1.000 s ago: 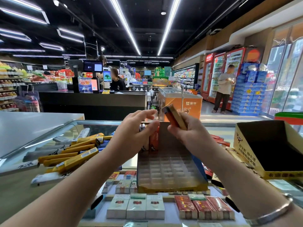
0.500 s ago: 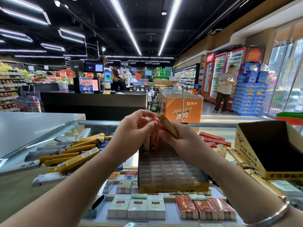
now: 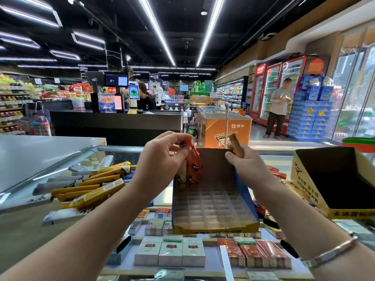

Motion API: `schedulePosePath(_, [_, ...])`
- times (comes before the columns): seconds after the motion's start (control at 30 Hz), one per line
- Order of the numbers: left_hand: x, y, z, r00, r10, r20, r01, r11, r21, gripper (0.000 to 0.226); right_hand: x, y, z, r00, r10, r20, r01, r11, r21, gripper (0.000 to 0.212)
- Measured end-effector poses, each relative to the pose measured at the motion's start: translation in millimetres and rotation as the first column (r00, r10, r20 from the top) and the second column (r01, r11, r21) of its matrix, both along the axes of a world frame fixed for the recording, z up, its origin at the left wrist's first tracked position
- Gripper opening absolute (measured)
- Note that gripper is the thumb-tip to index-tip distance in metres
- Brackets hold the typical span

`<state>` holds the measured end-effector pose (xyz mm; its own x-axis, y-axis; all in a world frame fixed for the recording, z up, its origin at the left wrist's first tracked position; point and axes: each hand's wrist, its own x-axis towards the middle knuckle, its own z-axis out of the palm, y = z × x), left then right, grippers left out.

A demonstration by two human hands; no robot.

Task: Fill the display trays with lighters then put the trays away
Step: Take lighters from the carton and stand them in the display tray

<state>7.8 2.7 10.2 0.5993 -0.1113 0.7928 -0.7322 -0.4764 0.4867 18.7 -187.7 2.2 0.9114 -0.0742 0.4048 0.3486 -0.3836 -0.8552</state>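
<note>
From the head camera: the left hand pinches an orange lighter at its top, lowering it into the back-left slots of the display tray on the glass worktop. Its long axis runs near upright — top tilted slightly left, base toward the tray. Best to square the base over one free slot before pushing. The right hand curls its grip round a brown lighter, which points up and leans left.
</note>
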Motion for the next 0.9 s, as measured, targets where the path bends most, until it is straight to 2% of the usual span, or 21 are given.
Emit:
schedulePosePath(0.1, [-2.2,-1.1,-1.5,1.0,-0.004,0.023,0.004,1.0,0.013,0.03,1.1,0.6,-0.3,0.999,-0.027,-0.032,0.027,0.999,-0.025,0.007])
schedulePosePath(0.17, [-2.2,-1.7,-3.0,1.0,-0.021,-0.018,0.021,1.0,-0.001,0.034,0.6,0.7,0.4,0.998,-0.029,-0.049,0.028,0.999,-0.026,0.012])
schedulePosePath(0.3, [-0.6,-1.2,-6.4,0.999,0.001,-0.052,0.001,0.999,0.043,0.027,0.1,-0.4,0.7,0.998,-0.037,-0.054,0.034,0.997,-0.063,0.019])
schedulePosePath(0.5, [-0.1,-1.2,-7.4,0.98,0.182,0.081,-0.195,0.959,0.206,0.023,-0.7,1.0,1.9,0.998,-0.037,-0.056,0.033,0.997,-0.066,0.018])
schedulePosePath(0.6, [0.9,0.9,-5.9,0.969,0.19,0.161,-0.227,0.937,0.264,0.022,-2.3,1.7,2.4,0.998,-0.025,-0.054,0.021,0.997,-0.074,0.017])
schedulePosePath(0.77, [1.9,1.6,-4.4,0.969,0.181,0.17,-0.225,0.928,0.296,0.024,-1.8,1.0,2.2,0.999,-0.03,-0.046,0.026,0.997,-0.071,0.016])
schedulePosePath(0.9, [0.6,0.8,-2.7,0.949,0.18,0.259,-0.272,0.884,0.381,0.024,-0.2,1.4,1.0,0.999,-0.029,-0.043,0.026,0.996,-0.08,0.016])
